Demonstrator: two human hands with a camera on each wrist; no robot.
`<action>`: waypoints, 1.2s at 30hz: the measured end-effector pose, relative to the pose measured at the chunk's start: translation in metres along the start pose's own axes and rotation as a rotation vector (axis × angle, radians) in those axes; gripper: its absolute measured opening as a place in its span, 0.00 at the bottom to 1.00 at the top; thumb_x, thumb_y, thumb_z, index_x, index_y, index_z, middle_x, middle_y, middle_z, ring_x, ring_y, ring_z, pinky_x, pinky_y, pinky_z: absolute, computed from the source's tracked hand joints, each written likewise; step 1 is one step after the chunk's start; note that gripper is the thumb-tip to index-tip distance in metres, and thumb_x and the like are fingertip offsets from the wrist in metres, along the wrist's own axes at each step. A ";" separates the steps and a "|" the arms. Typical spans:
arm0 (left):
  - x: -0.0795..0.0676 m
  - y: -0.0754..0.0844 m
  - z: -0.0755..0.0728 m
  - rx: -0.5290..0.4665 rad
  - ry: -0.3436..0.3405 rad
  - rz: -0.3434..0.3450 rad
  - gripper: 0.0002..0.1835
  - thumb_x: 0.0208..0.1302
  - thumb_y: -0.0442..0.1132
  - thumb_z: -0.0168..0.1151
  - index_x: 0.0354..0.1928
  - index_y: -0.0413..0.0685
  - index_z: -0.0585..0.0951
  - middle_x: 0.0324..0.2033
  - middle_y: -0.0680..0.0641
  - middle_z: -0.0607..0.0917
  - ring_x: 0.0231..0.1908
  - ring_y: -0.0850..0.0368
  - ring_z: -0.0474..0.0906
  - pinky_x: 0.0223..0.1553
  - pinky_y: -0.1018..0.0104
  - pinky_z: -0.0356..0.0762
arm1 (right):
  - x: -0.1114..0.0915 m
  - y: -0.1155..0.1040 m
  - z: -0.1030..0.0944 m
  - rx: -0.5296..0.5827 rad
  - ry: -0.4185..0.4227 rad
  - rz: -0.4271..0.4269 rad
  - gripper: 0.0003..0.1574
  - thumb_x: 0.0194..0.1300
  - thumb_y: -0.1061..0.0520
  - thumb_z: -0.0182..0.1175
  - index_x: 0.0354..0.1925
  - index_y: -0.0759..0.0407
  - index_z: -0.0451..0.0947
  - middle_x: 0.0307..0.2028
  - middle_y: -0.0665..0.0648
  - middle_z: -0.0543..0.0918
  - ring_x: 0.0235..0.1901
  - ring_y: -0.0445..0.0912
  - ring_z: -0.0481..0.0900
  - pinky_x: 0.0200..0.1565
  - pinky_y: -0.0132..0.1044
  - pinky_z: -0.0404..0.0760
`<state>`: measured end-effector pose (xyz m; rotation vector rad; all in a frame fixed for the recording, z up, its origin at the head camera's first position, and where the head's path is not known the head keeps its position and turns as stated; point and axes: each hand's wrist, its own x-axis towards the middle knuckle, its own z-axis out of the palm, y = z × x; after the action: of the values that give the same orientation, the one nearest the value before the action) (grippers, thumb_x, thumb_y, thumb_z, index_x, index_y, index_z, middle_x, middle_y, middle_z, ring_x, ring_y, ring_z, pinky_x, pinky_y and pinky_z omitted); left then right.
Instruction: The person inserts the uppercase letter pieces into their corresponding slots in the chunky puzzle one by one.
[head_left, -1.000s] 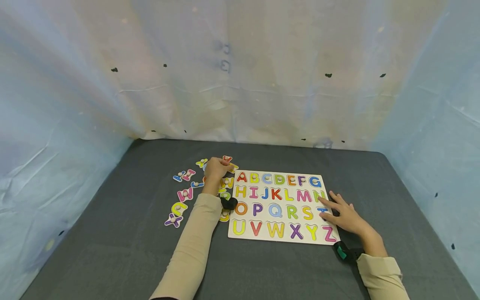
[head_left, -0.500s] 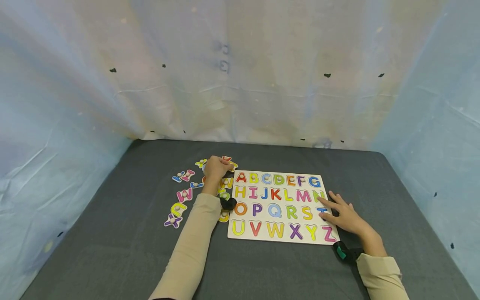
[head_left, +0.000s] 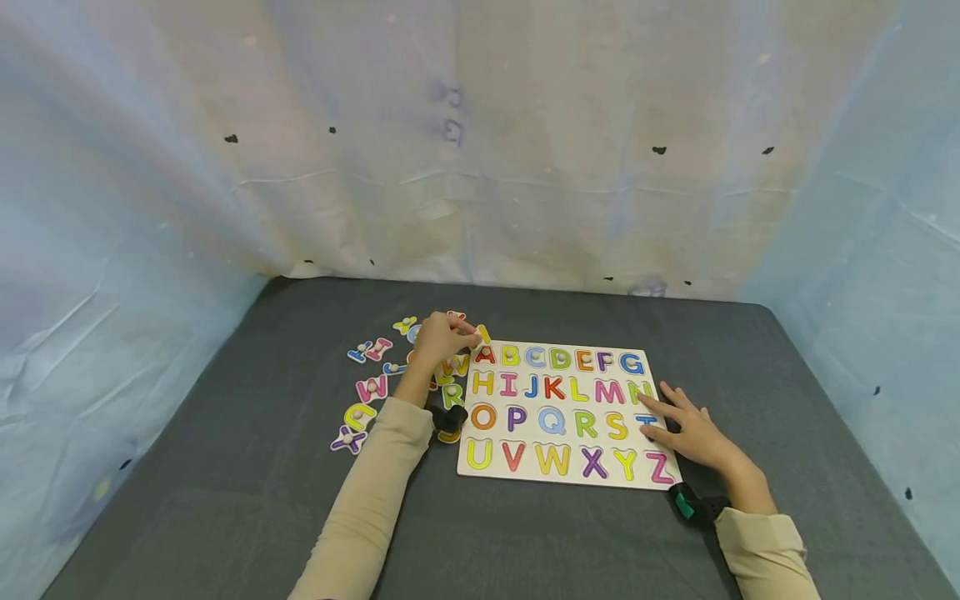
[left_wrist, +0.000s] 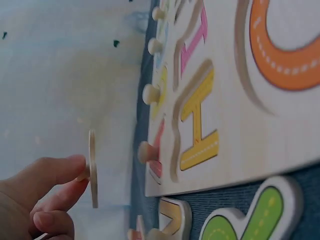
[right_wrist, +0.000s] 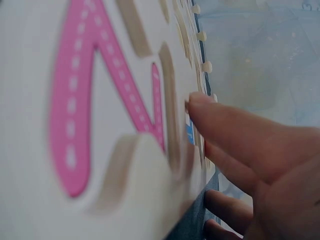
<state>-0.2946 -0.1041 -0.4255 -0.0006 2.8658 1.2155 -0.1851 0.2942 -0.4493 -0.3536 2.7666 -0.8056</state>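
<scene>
My left hand pinches a yellow letter piece by its knob, above the top left corner of the alphabet puzzle board. In the left wrist view the letter piece is upright and edge-on, apart from the board, with thumb and fingertip on its knob; which letter it is cannot be told. Knobbed pieces A through F sit in the top row. At the board's right side, my right hand rests with spread fingers near the N and T slots; the right wrist view shows its fingers touching the board.
Loose letter pieces lie left of the board, among them a green R, a yellow W, a pink M and a purple X. A grey-covered table bears everything. Pale curtains hang behind and at both sides.
My left hand has lifted the yellow letter piece from among the loose ones and moved slightly right, to the board's corner. The green R shows more fully. My right hand stays put.
</scene>
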 end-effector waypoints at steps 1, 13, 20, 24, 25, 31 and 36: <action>-0.002 0.001 -0.001 -0.010 -0.016 0.009 0.11 0.57 0.48 0.69 0.38 0.50 0.89 0.33 0.48 0.83 0.28 0.59 0.71 0.25 0.72 0.61 | 0.000 0.001 0.000 0.001 -0.001 -0.001 0.44 0.62 0.43 0.62 0.68 0.62 0.63 0.71 0.80 0.49 0.70 0.78 0.41 0.61 0.79 0.37; -0.024 0.002 -0.002 -0.100 -0.207 0.051 0.10 0.55 0.40 0.70 0.37 0.42 0.88 0.08 0.57 0.60 0.13 0.63 0.53 0.18 0.71 0.55 | 0.000 0.000 -0.001 0.001 0.002 0.003 0.44 0.62 0.43 0.62 0.68 0.64 0.63 0.71 0.80 0.48 0.70 0.78 0.40 0.61 0.78 0.36; -0.029 -0.001 0.002 -0.026 -0.240 0.091 0.09 0.53 0.40 0.72 0.33 0.42 0.89 0.19 0.51 0.80 0.18 0.62 0.63 0.21 0.72 0.61 | 0.001 0.001 -0.001 0.000 -0.003 0.009 0.45 0.62 0.42 0.62 0.69 0.63 0.62 0.71 0.79 0.48 0.70 0.77 0.40 0.61 0.78 0.36; -0.030 -0.003 0.005 -0.019 -0.257 0.083 0.08 0.52 0.38 0.72 0.32 0.42 0.89 0.28 0.44 0.87 0.19 0.63 0.67 0.22 0.73 0.65 | 0.002 0.001 -0.001 0.003 -0.008 0.011 0.45 0.62 0.42 0.62 0.69 0.62 0.62 0.71 0.79 0.48 0.70 0.77 0.40 0.61 0.78 0.35; -0.030 -0.003 0.006 -0.019 -0.264 0.075 0.07 0.52 0.38 0.72 0.32 0.42 0.89 0.28 0.44 0.88 0.19 0.63 0.67 0.21 0.73 0.65 | 0.002 0.001 -0.001 0.005 -0.010 0.012 0.45 0.62 0.42 0.62 0.69 0.62 0.62 0.71 0.79 0.48 0.70 0.77 0.40 0.61 0.78 0.35; -0.029 -0.004 0.009 -0.013 -0.273 0.038 0.07 0.51 0.38 0.72 0.32 0.43 0.89 0.25 0.46 0.88 0.15 0.65 0.66 0.19 0.73 0.65 | 0.002 0.002 -0.001 0.013 -0.015 0.015 0.45 0.62 0.42 0.62 0.69 0.62 0.62 0.71 0.79 0.47 0.71 0.77 0.39 0.61 0.78 0.35; -0.031 -0.003 0.009 0.006 -0.276 0.023 0.07 0.51 0.38 0.73 0.31 0.43 0.89 0.23 0.47 0.87 0.18 0.63 0.67 0.21 0.73 0.64 | 0.002 0.001 -0.001 0.009 -0.016 0.018 0.45 0.62 0.42 0.62 0.69 0.62 0.62 0.71 0.79 0.48 0.71 0.77 0.39 0.61 0.78 0.35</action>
<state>-0.2635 -0.1001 -0.4331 0.1856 2.6365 1.1123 -0.1871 0.2949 -0.4495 -0.3313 2.7468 -0.8074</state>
